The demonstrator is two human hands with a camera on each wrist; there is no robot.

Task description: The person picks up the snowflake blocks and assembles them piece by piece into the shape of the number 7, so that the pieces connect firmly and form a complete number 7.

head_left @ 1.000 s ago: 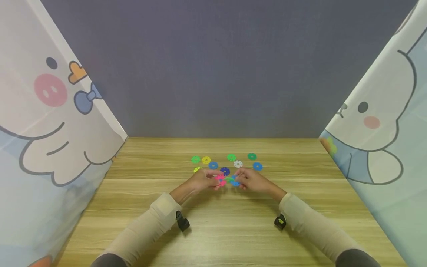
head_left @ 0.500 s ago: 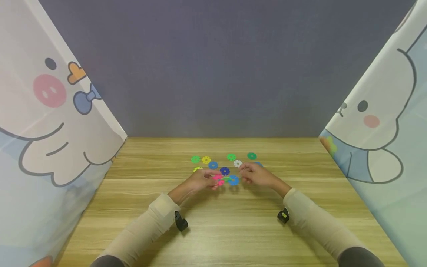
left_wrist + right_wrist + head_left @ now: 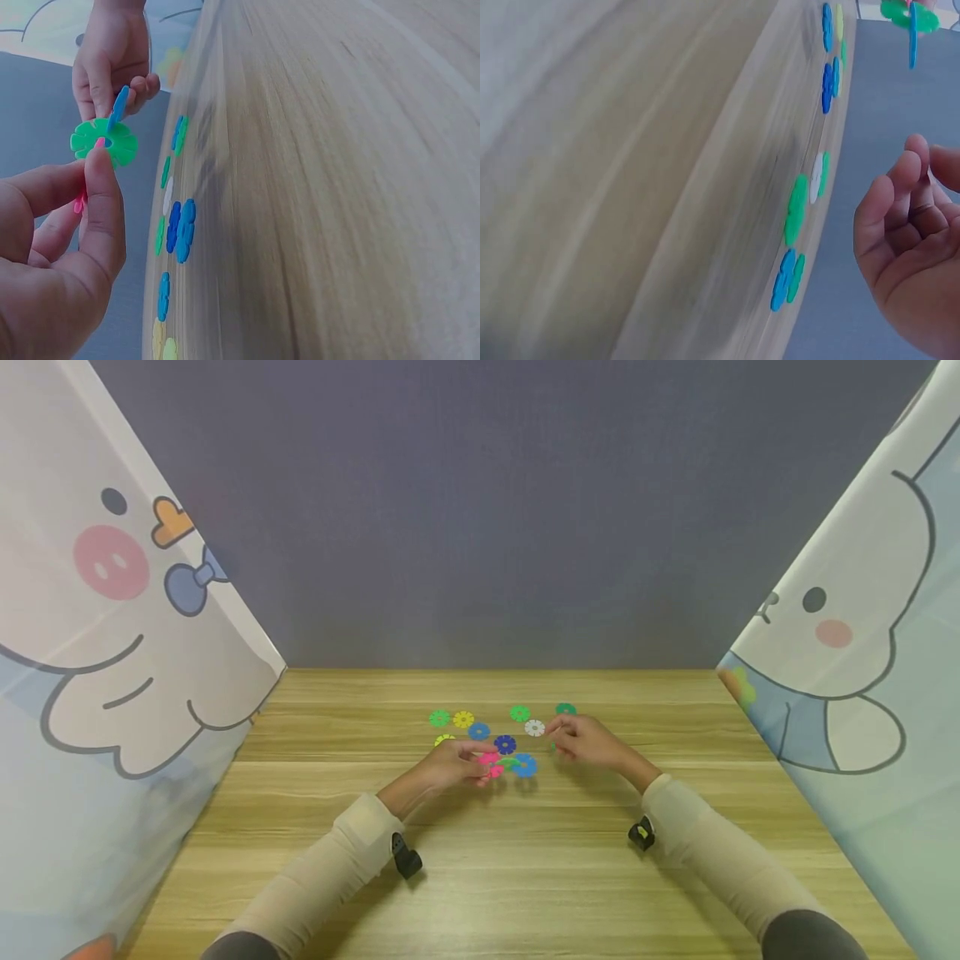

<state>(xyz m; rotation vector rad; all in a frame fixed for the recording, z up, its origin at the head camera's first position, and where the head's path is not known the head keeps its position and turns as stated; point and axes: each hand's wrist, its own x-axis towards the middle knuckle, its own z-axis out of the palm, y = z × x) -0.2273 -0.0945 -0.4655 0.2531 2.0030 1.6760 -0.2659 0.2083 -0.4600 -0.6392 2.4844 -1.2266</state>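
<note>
The left hand (image 3: pixel 444 768) pinches a pink notched disc (image 3: pixel 491 760) between thumb and fingers. Joined to it are a green disc (image 3: pixel 124 148) and, slotted on edge into the green one, a blue disc (image 3: pixel 118 106), all held above the table. Clear of that joined piece, to its right in the head view, the right hand (image 3: pixel 592 745) hovers with loosely bent fingers and nothing in them. A loose green disc (image 3: pixel 796 210) lies nearby on the table, partly hidden by the right hand in the head view.
Loose discs lie on the wooden table (image 3: pixel 480 877) behind the hands: yellow (image 3: pixel 463 719), dark blue (image 3: pixel 506 744), white (image 3: pixel 535 727), green (image 3: pixel 520 713) and several others. A grey panel (image 3: pixel 495 527) stands behind, with cartoon-printed cloths at both sides.
The right hand has let go of the blue disc of the joined piece and moved right and slightly back. The left hand has stayed nearly still, holding the pink disc.
</note>
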